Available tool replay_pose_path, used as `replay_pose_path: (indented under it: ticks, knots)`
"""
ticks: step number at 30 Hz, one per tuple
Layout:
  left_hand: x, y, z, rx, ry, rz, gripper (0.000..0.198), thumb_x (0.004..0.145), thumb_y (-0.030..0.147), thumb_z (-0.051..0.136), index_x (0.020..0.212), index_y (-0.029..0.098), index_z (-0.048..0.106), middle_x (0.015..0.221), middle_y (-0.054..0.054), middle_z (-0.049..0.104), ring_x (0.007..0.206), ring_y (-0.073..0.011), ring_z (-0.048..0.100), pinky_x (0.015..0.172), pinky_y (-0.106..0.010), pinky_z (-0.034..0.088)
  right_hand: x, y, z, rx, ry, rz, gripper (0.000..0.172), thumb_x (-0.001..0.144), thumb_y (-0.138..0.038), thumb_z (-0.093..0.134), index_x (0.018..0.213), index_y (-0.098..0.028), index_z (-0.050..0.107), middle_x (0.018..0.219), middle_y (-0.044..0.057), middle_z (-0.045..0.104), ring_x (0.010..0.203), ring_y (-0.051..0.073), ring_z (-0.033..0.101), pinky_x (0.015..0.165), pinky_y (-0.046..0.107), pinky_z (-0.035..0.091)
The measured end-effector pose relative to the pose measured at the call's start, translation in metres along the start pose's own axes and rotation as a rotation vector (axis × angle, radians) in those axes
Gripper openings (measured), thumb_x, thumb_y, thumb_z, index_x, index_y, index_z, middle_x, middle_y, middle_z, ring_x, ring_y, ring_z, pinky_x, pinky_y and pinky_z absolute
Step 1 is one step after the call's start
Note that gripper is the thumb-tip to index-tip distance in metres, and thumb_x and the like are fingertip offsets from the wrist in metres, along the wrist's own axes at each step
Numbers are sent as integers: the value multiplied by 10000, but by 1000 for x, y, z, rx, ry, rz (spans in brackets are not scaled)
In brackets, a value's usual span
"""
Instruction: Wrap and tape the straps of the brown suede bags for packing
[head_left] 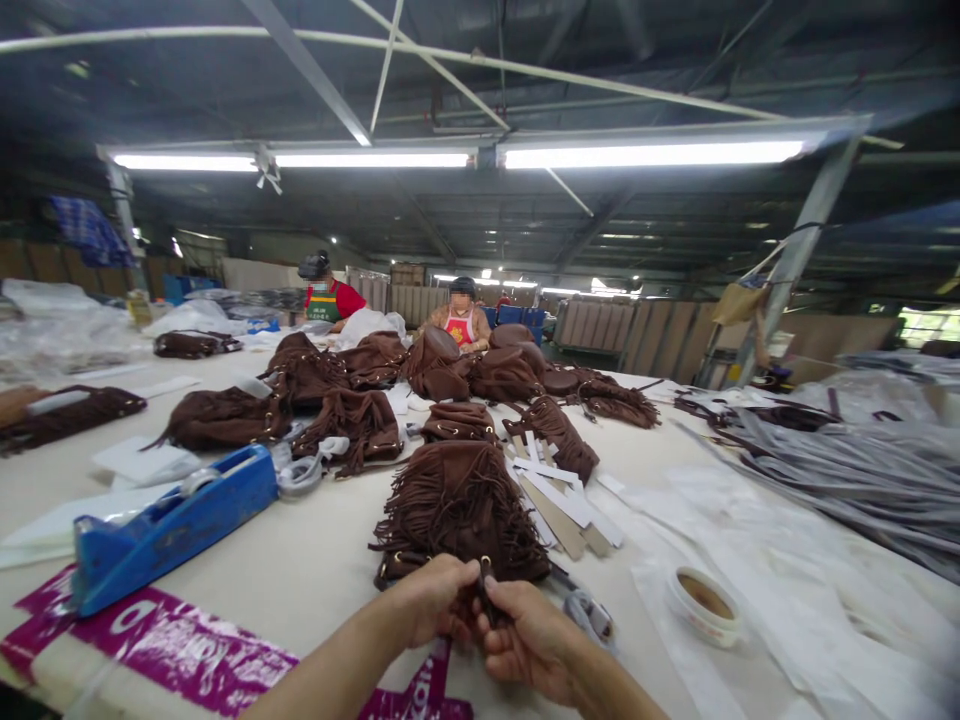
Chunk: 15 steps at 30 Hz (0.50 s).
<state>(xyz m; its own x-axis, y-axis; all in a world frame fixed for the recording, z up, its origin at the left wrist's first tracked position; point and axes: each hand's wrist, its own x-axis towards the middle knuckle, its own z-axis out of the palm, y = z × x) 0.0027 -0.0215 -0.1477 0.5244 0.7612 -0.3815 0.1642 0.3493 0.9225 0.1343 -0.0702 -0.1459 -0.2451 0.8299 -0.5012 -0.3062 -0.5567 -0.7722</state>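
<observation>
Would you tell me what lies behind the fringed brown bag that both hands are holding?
Behind the fringed bag held by the left hand and right hand lie more brown bags; paper strips lie to its right. The table beneath it is hidden.

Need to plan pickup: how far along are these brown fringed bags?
Done: nothing visibly packed. In hand: left hand and right hand pinch the near edge of one fringed bag. Left: likely the pile of bags behind it, loose on the table.

Matt brown suede fringed bag (459,505); glossy blue plastic tape dispenser (169,528).
</observation>
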Motion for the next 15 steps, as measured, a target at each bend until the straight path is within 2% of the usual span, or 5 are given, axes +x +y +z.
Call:
replay_pose_path:
  ticks: [3,6,9,12,15]
  knots:
    - [9,-3,5,-23,53,-34,480,756,608,592,634,148,528,499,20,490,409,-117,477,453,-246,395,-5,6,6,3,52,-34,395,1024,-297,310,767,-118,550,550,-32,534,339,38,457,401,179,515]
    - [16,-9,8,-9,148,-26,409,869,490,558,634,162,493,482,61,451,373,-82,400,420,-213,332,-9,18,16,-20,92,-55,359,1025,-289,290,779,-149,511,539,-53,513,322,36,411,385,190,504]
    - [20,-14,8,-7,210,-3,360,925,403,541,664,161,489,528,79,443,397,-65,370,421,-195,308,-10,28,26,-142,120,-77,352,1026,-304,239,790,-177,468,556,-66,495,326,34,393,403,192,497]
    - [14,-15,5,-18,207,30,344,887,397,594,659,160,493,530,84,435,410,-66,369,429,-198,290,-9,28,30,-269,116,-87,347,1012,-315,207,828,-181,469,580,-60,506,343,32,412,450,203,511]
    - [3,-13,5,-24,153,62,282,732,306,737,657,151,514,528,72,480,457,-76,428,455,-198,306,-11,21,26,-422,78,-76,326,973,-306,264,838,-161,523,600,-10,578,361,76,499,429,234,499]
